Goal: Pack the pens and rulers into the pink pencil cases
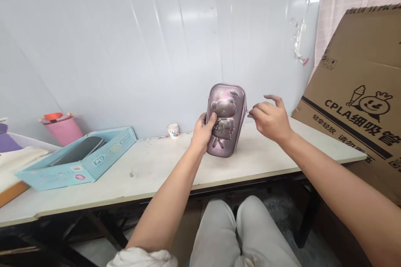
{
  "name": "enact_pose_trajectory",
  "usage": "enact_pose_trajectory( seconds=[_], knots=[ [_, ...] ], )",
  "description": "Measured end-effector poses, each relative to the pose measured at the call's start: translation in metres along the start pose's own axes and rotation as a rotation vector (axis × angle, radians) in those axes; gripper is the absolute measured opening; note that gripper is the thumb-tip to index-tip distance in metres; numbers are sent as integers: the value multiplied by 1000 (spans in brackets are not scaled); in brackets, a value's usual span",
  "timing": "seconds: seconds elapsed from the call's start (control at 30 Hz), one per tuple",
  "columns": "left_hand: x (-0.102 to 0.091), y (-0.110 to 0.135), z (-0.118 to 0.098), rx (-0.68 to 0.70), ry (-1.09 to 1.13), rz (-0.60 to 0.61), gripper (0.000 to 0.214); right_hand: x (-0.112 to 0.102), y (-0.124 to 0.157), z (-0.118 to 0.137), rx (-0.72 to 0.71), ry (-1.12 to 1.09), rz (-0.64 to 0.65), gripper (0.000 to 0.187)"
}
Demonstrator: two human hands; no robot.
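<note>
A shiny purple-pink pencil case (223, 133) with a raised cartoon animal on its front is held upright, slightly tilted, above the table. My left hand (205, 131) grips its left edge, thumb across the front and the other fingers behind. Along the case's right side runs a zipper, with a small zipper pull (247, 111) sticking out. My right hand (270, 119) is at that side, thumb and fingers pinched together at the zipper pull, one finger raised. Whether the zipper is parted I cannot tell.
On the white table (156, 171) stand a light blue open box (115, 154) with a dark case inside, a pink container (64, 129) and a paper cup (173, 131). A large cardboard box (360, 91) leans at the right. A pale wall panel (175, 50) rises behind.
</note>
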State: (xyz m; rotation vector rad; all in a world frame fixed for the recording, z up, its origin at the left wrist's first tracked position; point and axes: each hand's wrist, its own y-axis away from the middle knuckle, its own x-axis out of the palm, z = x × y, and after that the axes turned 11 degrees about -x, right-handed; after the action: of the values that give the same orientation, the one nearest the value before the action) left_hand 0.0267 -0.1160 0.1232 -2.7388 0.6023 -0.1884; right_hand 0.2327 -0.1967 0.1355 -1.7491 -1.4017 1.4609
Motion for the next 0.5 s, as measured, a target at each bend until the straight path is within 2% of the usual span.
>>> enact_pose_trajectory(
  seconds=[0.13,0.23,0.3,0.33,0.37,0.43,0.5],
  knots=[
    [12,0,-7,-2,118,-23,43,-4,14,14,10,-14,-13,26],
    [19,-14,-18,-27,313,-209,46,4,24,32,-16,-40,-8,25],
    [27,-24,-19,-109,437,-342,48,18,32,53,11,-78,-39,25],
    [33,-27,-17,-170,475,-369,49,27,36,65,25,-96,-53,26],
    [39,-29,-13,-234,502,-374,50,37,40,78,49,-114,-57,27],
    [52,-29,0,-361,550,-356,52,56,50,97,184,-137,-80,31],
    [61,-29,15,-467,577,-330,51,70,63,101,259,-199,-67,31]
  ],
)
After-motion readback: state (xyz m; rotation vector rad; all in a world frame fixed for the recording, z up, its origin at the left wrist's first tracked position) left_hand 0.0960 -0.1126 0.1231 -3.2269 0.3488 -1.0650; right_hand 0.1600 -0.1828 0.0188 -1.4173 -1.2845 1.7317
